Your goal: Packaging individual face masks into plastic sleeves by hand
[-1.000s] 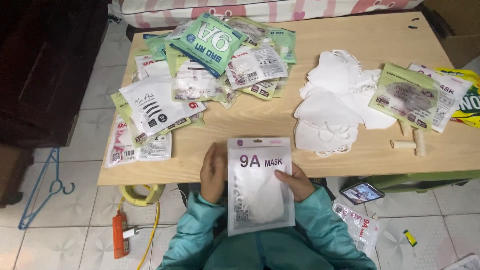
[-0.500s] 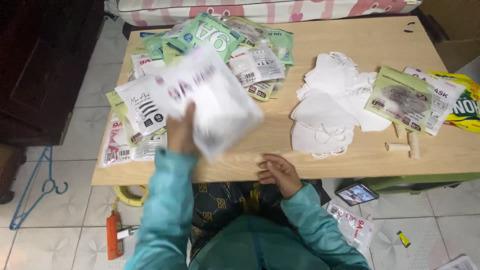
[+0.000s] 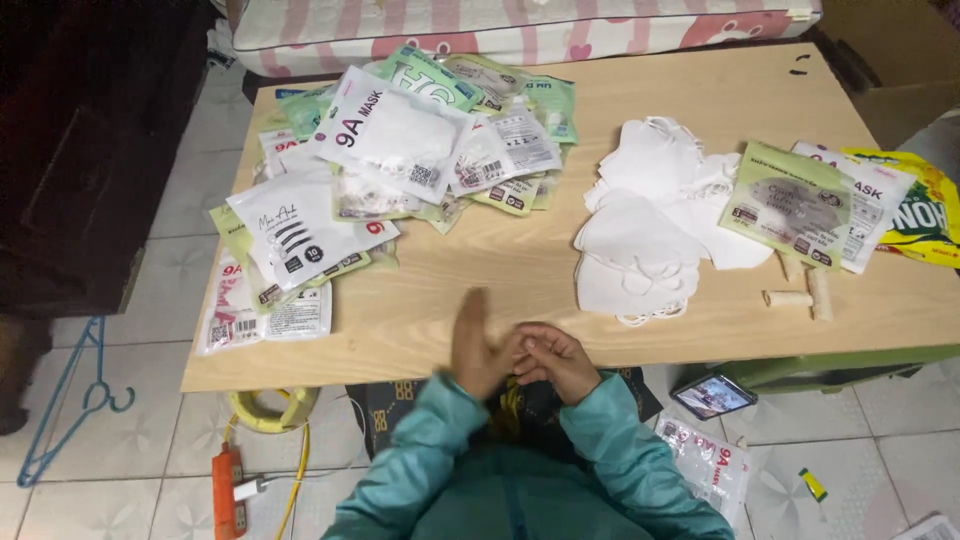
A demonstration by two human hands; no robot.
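Now white mask pkt (image 3: 392, 135) lies on pile, both hands (image 3: 515, 357) back empty, touching at table edge (image 3: 400, 372).

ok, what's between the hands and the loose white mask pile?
Only bare wooden tabletop between the right hand and the white mask pile, per the head view; the left hand sits beside the right.

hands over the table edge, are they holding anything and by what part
Nothing is held: the left hand and right hand are empty, meeting at the table edge.
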